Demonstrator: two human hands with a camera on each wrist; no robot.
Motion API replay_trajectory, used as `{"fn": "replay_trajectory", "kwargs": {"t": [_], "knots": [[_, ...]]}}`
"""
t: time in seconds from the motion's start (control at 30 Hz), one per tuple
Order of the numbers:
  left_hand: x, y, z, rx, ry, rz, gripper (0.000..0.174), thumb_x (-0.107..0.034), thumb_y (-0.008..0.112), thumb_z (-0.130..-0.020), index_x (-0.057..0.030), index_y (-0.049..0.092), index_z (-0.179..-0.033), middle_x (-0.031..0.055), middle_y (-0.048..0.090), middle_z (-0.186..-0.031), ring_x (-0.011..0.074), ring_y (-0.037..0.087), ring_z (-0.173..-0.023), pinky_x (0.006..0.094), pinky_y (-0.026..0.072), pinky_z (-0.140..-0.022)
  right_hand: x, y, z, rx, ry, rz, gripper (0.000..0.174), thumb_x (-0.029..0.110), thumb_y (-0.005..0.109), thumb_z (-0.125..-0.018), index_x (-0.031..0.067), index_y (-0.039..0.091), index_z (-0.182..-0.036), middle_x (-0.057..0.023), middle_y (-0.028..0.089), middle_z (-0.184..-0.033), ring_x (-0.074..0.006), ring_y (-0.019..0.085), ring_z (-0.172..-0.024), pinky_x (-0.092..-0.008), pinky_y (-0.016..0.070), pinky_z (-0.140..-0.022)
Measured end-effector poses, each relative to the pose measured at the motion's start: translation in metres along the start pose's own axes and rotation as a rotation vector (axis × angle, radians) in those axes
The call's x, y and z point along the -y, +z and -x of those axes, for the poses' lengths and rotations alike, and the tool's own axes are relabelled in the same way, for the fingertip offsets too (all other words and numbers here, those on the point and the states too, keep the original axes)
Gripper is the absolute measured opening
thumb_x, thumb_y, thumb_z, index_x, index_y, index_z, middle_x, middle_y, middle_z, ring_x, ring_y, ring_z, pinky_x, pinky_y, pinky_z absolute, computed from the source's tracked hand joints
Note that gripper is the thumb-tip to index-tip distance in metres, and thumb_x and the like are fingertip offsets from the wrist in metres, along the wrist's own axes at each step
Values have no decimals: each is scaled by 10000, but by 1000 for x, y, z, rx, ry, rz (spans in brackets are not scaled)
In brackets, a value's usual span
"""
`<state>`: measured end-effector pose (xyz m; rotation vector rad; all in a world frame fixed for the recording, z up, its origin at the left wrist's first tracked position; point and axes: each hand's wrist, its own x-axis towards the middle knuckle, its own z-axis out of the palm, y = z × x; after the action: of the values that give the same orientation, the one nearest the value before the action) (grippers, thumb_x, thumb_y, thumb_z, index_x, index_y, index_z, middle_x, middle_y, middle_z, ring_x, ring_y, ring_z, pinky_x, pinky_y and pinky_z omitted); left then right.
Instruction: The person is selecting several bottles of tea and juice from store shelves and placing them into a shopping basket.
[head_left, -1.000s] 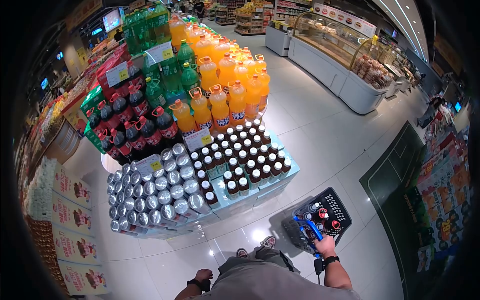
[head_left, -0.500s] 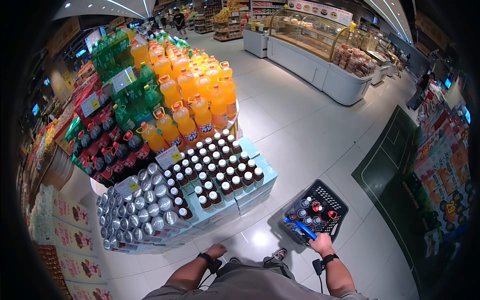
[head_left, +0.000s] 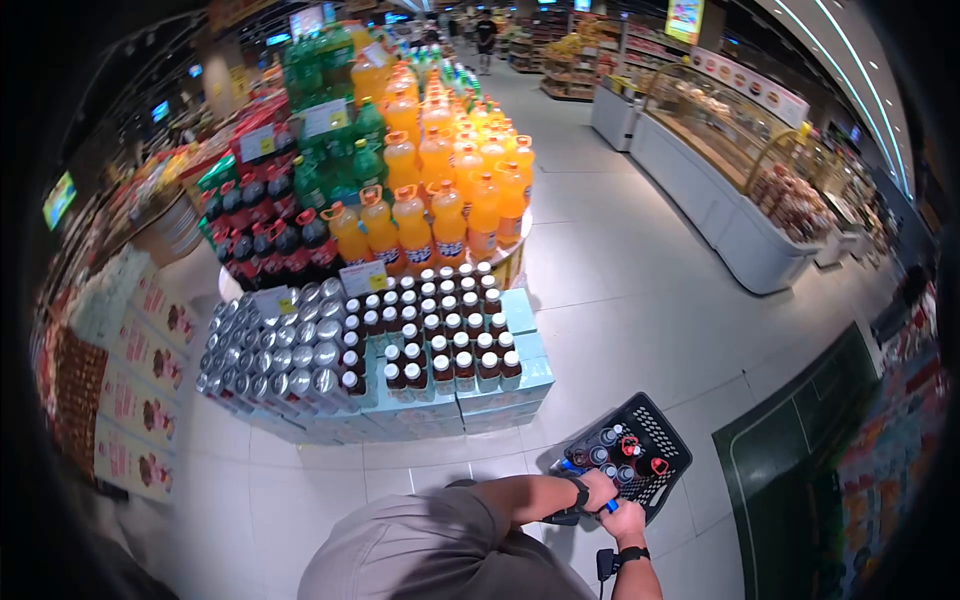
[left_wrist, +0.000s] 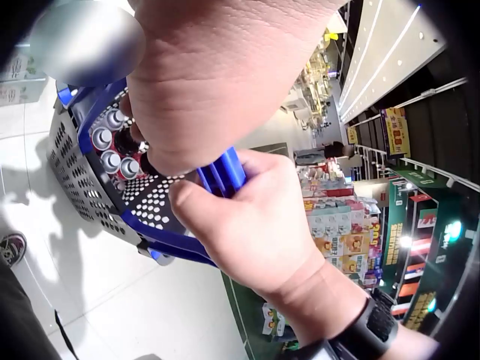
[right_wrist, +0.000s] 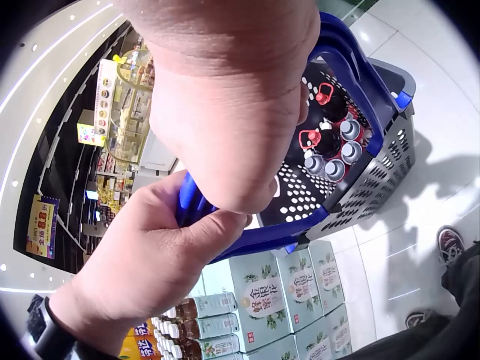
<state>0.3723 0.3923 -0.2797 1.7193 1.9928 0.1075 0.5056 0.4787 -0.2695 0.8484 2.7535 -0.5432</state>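
Both hands hold the blue handle (left_wrist: 223, 176) of a dark perforated shopping basket (head_left: 662, 425). My left hand (head_left: 598, 490) grips it beside my right hand (head_left: 626, 520); the two are close together. In the right wrist view the left hand (right_wrist: 146, 244) has its thumb against the handle, with the right hand (right_wrist: 225, 112) large in front. The left wrist view shows the right hand (left_wrist: 259, 225) curled round the handle. Inside the basket are dark bottles with red carry loops (right_wrist: 325, 94) and several grey-topped containers (right_wrist: 334, 169). The palm sides are partly hidden.
A drinks display stands at front left, with silver cans (head_left: 265, 350), white-capped bottles (head_left: 463, 362), orange bottles (head_left: 408, 225) and cola (head_left: 270, 240). A bakery counter (head_left: 700, 195) lies at upper right, a green mat (head_left: 775, 440) on the right, stacked cartons (head_left: 140, 410) far left.
My left hand has come across from my body's left side and taken hold of the basket handle beside the right hand. The head view has shifted, with the basket slightly lower.
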Motion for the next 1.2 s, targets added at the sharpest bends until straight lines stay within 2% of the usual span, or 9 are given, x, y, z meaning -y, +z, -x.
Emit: {"fn": "replay_trajectory", "kwargs": {"t": [0.07,0.27,0.4,0.53,0.63,0.8,0.87,0.93,1.2], "knots": [[-2,-20,-13,-26,14,19,171,-211,713,-691,-75,734,-792,153,712,-799,341,703,-815,445,552,-722,-18,-10,-11,-31,-38,-31,259,315,710,-667,83,737,-778,-191,705,-774,-378,696,-769,-467,572,-767],[3,-32,-77,29,11,56,176,-217,669,-670,-79,746,-747,167,711,-792,356,697,-789,444,561,-708,-65,-29,-54,-33,-89,-40,240,315,716,-646,84,724,-710,-188,688,-713,-390,689,-734,-479,568,-758],[9,-43,-115,38,61,137,202,-247,657,-672,-65,737,-712,175,706,-773,367,692,-776,449,556,-697,-108,-31,-88,-67,-191,5,229,336,720,-639,108,714,-660,-171,679,-681,-386,677,-673,-471,574,-678],[30,-58,-175,106,66,204,237,-264,669,-675,-53,739,-756,179,704,-786,369,687,-789,459,546,-705,-135,-57,-141,-72,-247,14,233,342,716,-635,110,707,-647,-166,671,-667,-378,675,-664,-471,573,-666],[44,-57,-216,170,89,317,256,-278,708,-677,-46,747,-777,143,715,-752,331,705,-780,422,563,-719,-143,-76,-171,-37,-262,13,234,348,709,-635,116,706,-665,-157,672,-668,-380,671,-662,-473,572,-664],[83,-82,-270,150,54,386,265,-208,613,-676,-12,743,-798,196,713,-818,340,704,-804,447,563,-719,-168,-95,-257,108,-274,53,196,344,699,-670,149,716,-692,-150,682,-699,-377,671,-691,-465,569,-678],[97,-106,-284,192,17,450,249,-240,628,-704,-49,736,-822,191,705,-859,366,686,-847,458,544,-739,-183,-98,-288,115,-321,43,196,347,699,-679,151,706,-682,-146,679,-690,-372,670,-679,-468,565,-662],[109,-110,-303,94,-17,460,240,-201,605,-697,-24,741,-784,206,713,-838,338,704,-826,417,558,-743,-184,-111,-316,115,-343,58,198,344,699,-682,146,691,-666,-143,676,-681,-368,667,-667,-468,559,-644],[131,-154,-358,-36,-159,582,231,-198,627,-682,-14,731,-772,222,707,-846,382,695,-840,455,556,-769,-215,-150,-408,143,-484,114,236,374,700,-655,138,680,-649,-127,671,-670,-357,664,-643,-459,548,-613]]}}
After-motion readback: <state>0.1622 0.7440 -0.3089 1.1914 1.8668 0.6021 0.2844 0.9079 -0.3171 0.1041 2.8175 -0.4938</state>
